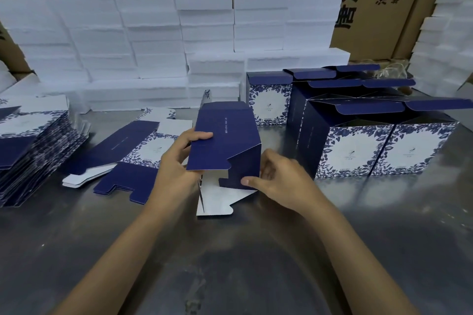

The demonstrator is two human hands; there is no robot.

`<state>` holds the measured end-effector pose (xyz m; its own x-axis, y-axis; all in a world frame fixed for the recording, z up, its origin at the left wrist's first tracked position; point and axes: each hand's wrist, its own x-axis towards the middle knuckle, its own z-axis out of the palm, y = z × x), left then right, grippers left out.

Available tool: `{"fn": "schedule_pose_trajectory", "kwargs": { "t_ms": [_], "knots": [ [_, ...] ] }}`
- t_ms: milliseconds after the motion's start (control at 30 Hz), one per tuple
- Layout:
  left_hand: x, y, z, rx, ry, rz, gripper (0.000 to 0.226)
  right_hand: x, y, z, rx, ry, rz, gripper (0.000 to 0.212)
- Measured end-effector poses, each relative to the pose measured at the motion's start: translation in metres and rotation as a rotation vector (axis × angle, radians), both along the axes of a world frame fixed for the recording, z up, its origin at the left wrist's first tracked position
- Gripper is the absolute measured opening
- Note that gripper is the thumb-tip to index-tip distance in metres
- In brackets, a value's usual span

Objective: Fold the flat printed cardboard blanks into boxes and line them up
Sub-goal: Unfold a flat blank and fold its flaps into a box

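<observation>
A half-formed navy box [225, 140] lies on its side at the table's centre, bottom flaps open toward me, a white flap [217, 202] flat on the table. My left hand [176, 161] grips its left panel, thumb on top. My right hand [279, 179] holds the right side flap, thumb pressing its lower edge. Flat blanks [128, 158] lie left of the box, and a tall stack of blanks [30, 146] stands at the far left. Several folded blue-and-white floral boxes [358, 151] stand in rows on the right, lids open.
The grey metal table [243, 250] stretches toward me. White foam blocks [153, 41] are stacked along the back, with more [445, 41] at the right. Brown cartons [378, 2] with printed characters stand behind them.
</observation>
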<state>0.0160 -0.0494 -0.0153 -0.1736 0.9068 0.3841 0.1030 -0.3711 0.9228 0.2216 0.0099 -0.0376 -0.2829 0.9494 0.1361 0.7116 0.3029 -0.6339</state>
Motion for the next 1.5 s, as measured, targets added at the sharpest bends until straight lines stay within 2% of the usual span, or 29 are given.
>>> {"fn": "schedule_pose_trajectory", "kwargs": {
  "t_ms": [67, 133, 433, 633, 867, 1033, 1167, 1300, 1433, 1500],
  "knots": [
    [0.002, -0.001, 0.001, 0.008, -0.006, 0.018, 0.043, 0.005, 0.001, 0.0, -0.024, -0.148, 0.016, 0.042],
    [0.003, -0.001, 0.001, 0.015, 0.007, 0.022, 0.045, 0.006, 0.001, -0.003, -0.04, -0.18, 0.044, 0.043],
    [-0.002, 0.004, -0.005, 0.06, 0.054, 0.076, 0.044, 0.0, 0.004, -0.016, -0.041, 0.009, 0.105, 0.045],
    [-0.004, 0.006, -0.01, 0.074, 0.038, 0.048, 0.048, -0.006, 0.004, -0.016, 0.033, -0.002, 0.024, 0.051],
    [-0.004, 0.006, -0.009, 0.071, 0.051, 0.052, 0.053, -0.003, 0.001, -0.008, 0.035, 0.02, 0.055, 0.052],
    [-0.001, 0.006, -0.008, 0.068, 0.041, 0.024, 0.046, 0.003, 0.0, 0.003, 0.164, 0.126, 0.075, 0.051],
    [-0.001, 0.006, -0.008, 0.037, 0.086, -0.034, 0.047, 0.007, 0.0, 0.004, 0.104, 0.163, 0.071, 0.049],
    [0.0, 0.006, -0.008, -0.006, 0.085, -0.074, 0.053, 0.009, 0.0, 0.011, 0.158, 0.316, 0.044, 0.048],
    [0.001, 0.004, -0.007, -0.024, 0.117, -0.088, 0.054, 0.009, -0.002, 0.014, 0.18, 0.304, 0.073, 0.046],
    [0.001, 0.003, -0.006, -0.041, 0.125, -0.093, 0.055, 0.009, -0.003, 0.016, 0.157, 0.372, 0.06, 0.045]
  ]
}}
